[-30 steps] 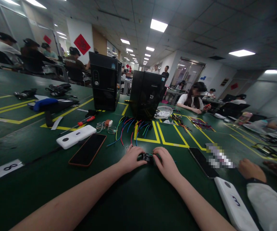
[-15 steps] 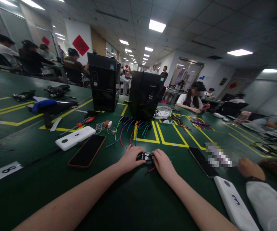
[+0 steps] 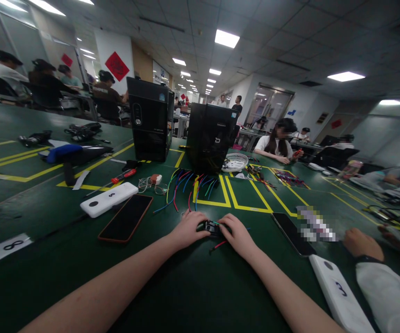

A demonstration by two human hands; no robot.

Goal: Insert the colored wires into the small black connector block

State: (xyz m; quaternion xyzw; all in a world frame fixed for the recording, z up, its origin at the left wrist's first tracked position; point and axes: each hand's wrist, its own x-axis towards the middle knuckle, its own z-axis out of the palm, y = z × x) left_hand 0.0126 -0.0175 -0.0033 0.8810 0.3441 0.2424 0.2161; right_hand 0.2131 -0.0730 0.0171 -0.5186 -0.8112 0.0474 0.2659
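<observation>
Between my two hands, low over the green table, is a small black block-shaped part (image 3: 212,227) with some pale detail; its exact kind is too small to make out. My left hand (image 3: 190,226) grips its left end between thumb and fingers. At the other end, the fingers of my right hand (image 3: 234,232) are bent and pinch at the part's right side, where a bit of green wire shows. A short red wire (image 3: 220,245) with a dark tip sticks out below, beside my right hand. Loose coloured wires (image 3: 189,190) lie just beyond my hands.
Two black computer cases (image 3: 147,121) stand behind the wires. To the left are a phone (image 3: 126,217), a white power bank (image 3: 109,199) and a red screwdriver (image 3: 123,175). Rightward lie another phone (image 3: 293,233), a second power bank (image 3: 340,291) and a neighbour's hand (image 3: 364,244).
The white piece on top of the black part shows less now, and the part looks darker. My right fingers have shifted slightly; my left hand stays nearly in place.
</observation>
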